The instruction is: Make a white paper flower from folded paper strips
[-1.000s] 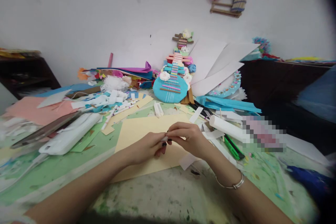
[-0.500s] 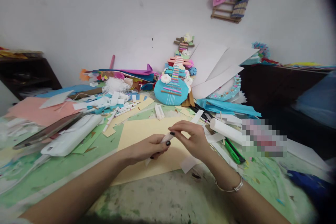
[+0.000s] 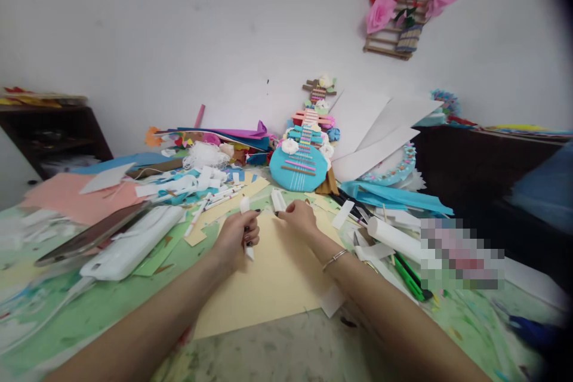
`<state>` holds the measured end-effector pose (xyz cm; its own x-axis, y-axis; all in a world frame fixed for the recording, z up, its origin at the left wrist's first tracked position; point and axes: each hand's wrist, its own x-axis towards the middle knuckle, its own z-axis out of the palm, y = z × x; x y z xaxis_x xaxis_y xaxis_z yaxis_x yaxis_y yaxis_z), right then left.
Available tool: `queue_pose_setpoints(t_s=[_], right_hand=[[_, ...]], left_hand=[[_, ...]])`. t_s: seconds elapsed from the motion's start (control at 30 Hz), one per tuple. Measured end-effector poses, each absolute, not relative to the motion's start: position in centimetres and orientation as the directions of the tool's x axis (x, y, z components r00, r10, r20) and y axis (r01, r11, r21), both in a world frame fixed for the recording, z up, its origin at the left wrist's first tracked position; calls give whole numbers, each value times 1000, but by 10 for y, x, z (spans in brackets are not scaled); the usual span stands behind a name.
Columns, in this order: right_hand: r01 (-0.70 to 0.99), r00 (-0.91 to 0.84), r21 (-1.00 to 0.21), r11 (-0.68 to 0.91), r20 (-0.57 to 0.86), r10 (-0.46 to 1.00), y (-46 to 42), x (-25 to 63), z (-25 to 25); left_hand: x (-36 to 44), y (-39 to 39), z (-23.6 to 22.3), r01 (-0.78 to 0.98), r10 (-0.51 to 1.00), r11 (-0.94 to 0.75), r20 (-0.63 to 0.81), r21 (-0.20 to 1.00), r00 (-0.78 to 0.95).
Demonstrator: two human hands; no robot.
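My left hand (image 3: 236, 237) is closed around a narrow folded white paper strip (image 3: 244, 205), which stands nearly upright and sticks out above and below the fist. My right hand (image 3: 299, 216) has its fingers bent together at the near end of a second white piece, a pair of folded paper strips (image 3: 277, 197) lying on the table. The fingertips seem to pinch that end, though the hand partly covers it. Beneath both hands lies a large cream paper sheet (image 3: 264, 292).
A blue paper lute (image 3: 299, 170) leans at the wall. On the left are a white power bank (image 3: 129, 250), a phone (image 3: 89, 236) and several pens (image 3: 219, 196). A white roll (image 3: 394, 237), a green cutter (image 3: 410, 279) and paper scraps lie on the right.
My right hand has let go of the strip in my left hand and reached forward to the white pieces. My left hand has moved left and forward, turning its strip upright.
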<state>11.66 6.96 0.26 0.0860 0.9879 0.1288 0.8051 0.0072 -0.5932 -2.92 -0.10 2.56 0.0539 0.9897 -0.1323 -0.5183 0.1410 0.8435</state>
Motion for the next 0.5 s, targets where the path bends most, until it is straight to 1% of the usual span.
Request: queue_pose_setpoints(t_s=[0.07, 0.13, 0.23, 0.37, 0.47, 0.5], right_hand=[[821, 112, -571, -19, 127, 986, 73, 109, 4], [817, 140, -575, -39, 133, 981, 75, 103, 4], [770, 172, -635, -59, 117, 978, 77, 100, 1], [693, 120, -721, -7, 106, 987, 72, 106, 3], [595, 46, -802, 51, 98, 994, 55, 119, 14], [453, -28, -887, 95, 92, 995, 46, 126, 18]], left_hand=[[-27, -2, 26, -516, 990, 141, -128, 845, 60], [-26, -3, 26, -512, 989, 149, -131, 846, 72], [-25, -4, 25, -507, 988, 153, -139, 848, 64], [-26, -1, 19, -484, 990, 113, -137, 868, -14], [-31, 5, 16, -459, 987, 78, -134, 885, -92], [-32, 7, 15, -450, 982, 77, -146, 890, -122]])
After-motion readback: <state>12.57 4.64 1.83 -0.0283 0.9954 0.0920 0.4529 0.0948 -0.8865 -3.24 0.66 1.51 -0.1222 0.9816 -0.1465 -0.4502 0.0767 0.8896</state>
